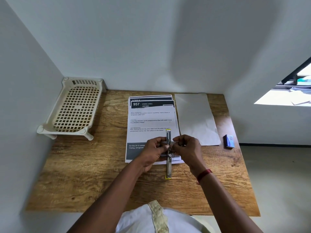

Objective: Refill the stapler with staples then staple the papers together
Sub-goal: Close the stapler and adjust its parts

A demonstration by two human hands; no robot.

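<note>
A metal stapler [168,167] with yellow ends lies swung fully open in a straight line, across the near edge of a stack of printed papers [151,125]. My left hand [154,152] grips its middle from the left. My right hand [185,148] pinches at the hinge area from the right; whether it holds staples is hidden by the fingers. A small blue staple box [229,141] lies on the table at the right, apart from both hands.
A blank white sheet [196,118] lies right of the stack. A cream plastic rack [74,108] stands in the back left corner. The wooden table [94,179] is boxed in by white walls at the left and back.
</note>
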